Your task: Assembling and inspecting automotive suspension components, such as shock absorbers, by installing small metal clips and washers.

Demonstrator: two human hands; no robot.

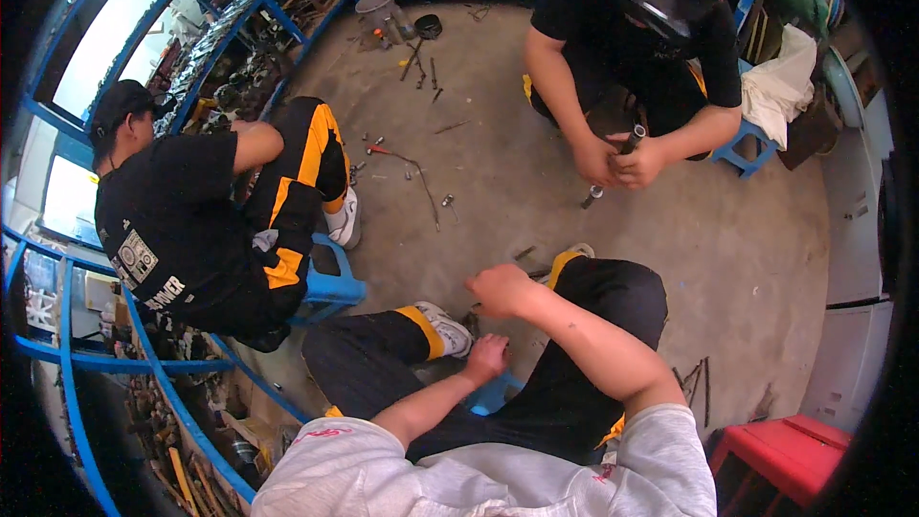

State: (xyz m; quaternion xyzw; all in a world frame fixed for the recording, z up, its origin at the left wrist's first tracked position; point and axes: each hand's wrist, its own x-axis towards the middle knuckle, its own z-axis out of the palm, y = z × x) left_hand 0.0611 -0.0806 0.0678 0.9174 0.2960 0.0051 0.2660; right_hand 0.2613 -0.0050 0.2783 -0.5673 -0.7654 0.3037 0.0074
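I sit with knees apart, and both my hands are between them, low over the concrete floor. My left hand [488, 356] is curled beside my left shoe [444, 329]; what its fingers hold, if anything, is hidden. Farther forward, my right hand [500, 290] is closed near my right knee, its back toward me, and its grip cannot be made out. A short dark rod-like piece [525, 254] shows on the floor just beyond it. Part of a blue stool [493, 393] appears below my hands.
A co-worker [632, 57] opposite grips a dark metal tube [632, 141]. Another co-worker [172, 220] sits left on a blue stool [332, 280]. Between us lie a red-ended bent rod [412, 165] and small metal parts [448, 201]. A bucket [380, 14] and red stool [790, 455] stand farther out.
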